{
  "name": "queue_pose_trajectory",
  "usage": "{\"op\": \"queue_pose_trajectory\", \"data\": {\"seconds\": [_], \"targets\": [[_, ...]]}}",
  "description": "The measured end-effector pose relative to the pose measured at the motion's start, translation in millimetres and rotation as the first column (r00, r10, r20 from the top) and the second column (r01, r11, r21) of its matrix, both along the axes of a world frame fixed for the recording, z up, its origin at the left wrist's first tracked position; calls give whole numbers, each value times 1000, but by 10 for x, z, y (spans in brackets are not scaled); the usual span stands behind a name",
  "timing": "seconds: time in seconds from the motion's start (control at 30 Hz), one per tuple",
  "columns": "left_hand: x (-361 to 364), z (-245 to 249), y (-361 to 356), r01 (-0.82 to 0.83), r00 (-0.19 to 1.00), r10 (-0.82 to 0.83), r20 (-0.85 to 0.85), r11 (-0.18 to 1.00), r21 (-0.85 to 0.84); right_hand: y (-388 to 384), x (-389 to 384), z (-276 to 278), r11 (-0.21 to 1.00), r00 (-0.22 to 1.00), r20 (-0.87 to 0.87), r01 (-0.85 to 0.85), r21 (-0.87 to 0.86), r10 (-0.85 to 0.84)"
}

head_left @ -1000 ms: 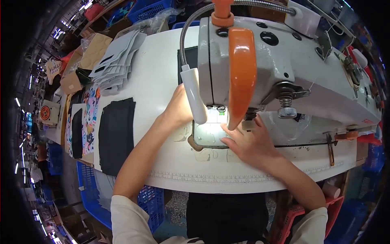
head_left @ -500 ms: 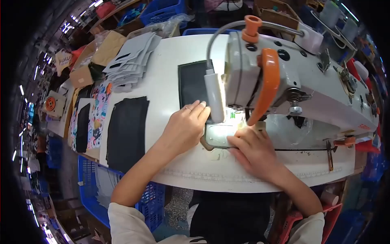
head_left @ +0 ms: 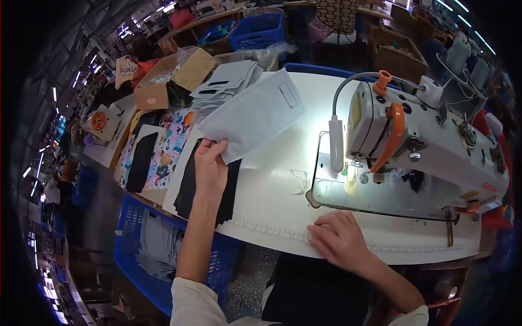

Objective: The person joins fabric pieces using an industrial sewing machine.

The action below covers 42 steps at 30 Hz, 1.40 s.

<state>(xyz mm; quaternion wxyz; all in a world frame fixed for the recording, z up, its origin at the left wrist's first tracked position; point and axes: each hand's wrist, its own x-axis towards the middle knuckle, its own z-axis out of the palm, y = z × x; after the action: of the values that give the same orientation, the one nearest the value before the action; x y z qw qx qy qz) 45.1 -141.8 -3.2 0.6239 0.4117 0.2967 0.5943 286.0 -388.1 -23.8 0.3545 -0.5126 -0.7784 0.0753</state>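
Note:
My left hand point(head_left: 211, 165) is closed on the near corner of a light grey fabric panel point(head_left: 255, 114), thumb on top. The panel is raised and tilted over the left of the table, with a small dark-outlined rectangle near its far end. Below it, partly covered, lies a stack of black fabric pieces point(head_left: 209, 187). Behind is a pile of grey pieces point(head_left: 231, 76). Near the front edge, my right hand point(head_left: 340, 236) rests on the white table with bent, loose fingers and nothing visible in it. The sewing machine point(head_left: 375, 127) stands beyond it, its needle area lit.
A blue crate point(head_left: 128, 228) with grey pieces stands below the table's left edge. Patterned fabric point(head_left: 173, 138) and cardboard point(head_left: 152, 96) lie at the left. A lamp point(head_left: 336, 146) hangs beside the machine head. Small snips point(head_left: 449, 228) lie at the right.
My left hand has moved left from beside the needle and now holds up the grey panel. The dark panel beside the machine is no longer there. My right hand has drawn back toward the front edge.

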Motion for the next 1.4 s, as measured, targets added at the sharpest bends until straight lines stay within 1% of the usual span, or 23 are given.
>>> {"op": "queue_pose_trajectory", "data": {"seconds": [0.4, 0.57, 0.63, 0.67, 0.7, 0.73, 0.77, 0.8, 0.83, 0.9, 0.97, 1.03, 1.1, 1.13, 1.17, 1.23, 1.27, 1.3, 1.37, 1.4], "targets": [[-138, -132, -22, 47, 999, -48, -23, 998, -44, -71, -116, -35, 1000, 1000, -4, -13, -27, 13], [99, -69, 0, 19, 1000, -19, -9, 1000, 8, -84, -107, -42, 1000, 1000, -2, 1, -25, -1], [348, -3, 116, -39, 992, 60, -110, 982, 184, -70, -134, -49, 999, 1000, 1, -23, -27, 23], [482, 45, 198, -45, 934, 114, -340, 978, 204, -68, -145, -51, 999, 1000, 9, -16, -29, 16], [656, 123, 216, 31, 874, 139, -465, 940, 339, -64, -151, -49, 1000, 1000, 19, -10, -29, 10], [831, 200, 233, 108, 806, 196, -558, 879, 465, -55, -151, -41, 1000, 1000, 31, -2, -27, 3], [965, 297, 231, 264, 794, 231, -562, 703, 661, -54, -150, -32, 1000, 999, 42, -17, -23, 18], [969, 302, 328, 249, 798, 241, -552, 703, 667, -63, -148, -26, 1000, 999, 35, -13, -24, 14], [977, 247, 449, 243, 737, 391, -551, 607, 757, -76, -140, -23, 1000, 1000, 27, -7, -28, 8], [1000, 199, 703, 283, 582, 659, -476, 385, 878, -70, -102, -11, 999, 1000, 19, -3, -32, 4], [637, 434, 1047, 328, 360, 701, -616, 523, 787, -65, -111, -8, 999, 1000, 14, -11, -42, 12], [262, 396, 1502, 280, 278, 699, -659, 597, 752, -35, -141, -21, 999, 1000, 1, -16, -48, 16], [-31, 352, 1764, 269, 116, 684, -720, 676, 686, 79, -150, 0, 998, 998, -67, -22, -57, 18], [-81, 304, 1837, 273, 121, 688, -716, 670, 690, 164, -145, 20, 998, 995, -96, -21, -57, 16], [-124, 252, 1839, 259, 155, 683, -714, 669, 696, 289, -159, 52, 998, 996, -94, -14, -54, 9], [-219, 144, 1781, 233, 218, 666, -713, 674, 701, 671, -269, 142, 996, 978, -199, 51, -70, -64], [-243, 123, 1746, 235, 220, 666, -713, 673, 702, 925, -338, 162, 998, 963, -263, 58, -22, -62], [-242, 114, 1702, 261, 235, 687, -687, 637, 726, 1221, -414, 177, 997, 944, -324, 66, 28, -53], [-242, 110, 1631, 311, 261, 728, -634, 558, 769, 1821, -583, 244, 975, 950, -302, 135, 176, -77], [-255, 100, 1619, 313, 256, 734, -629, 553, 772, 2136, -673, 245, 957, 944, -313, 183, 227, -106]]}}
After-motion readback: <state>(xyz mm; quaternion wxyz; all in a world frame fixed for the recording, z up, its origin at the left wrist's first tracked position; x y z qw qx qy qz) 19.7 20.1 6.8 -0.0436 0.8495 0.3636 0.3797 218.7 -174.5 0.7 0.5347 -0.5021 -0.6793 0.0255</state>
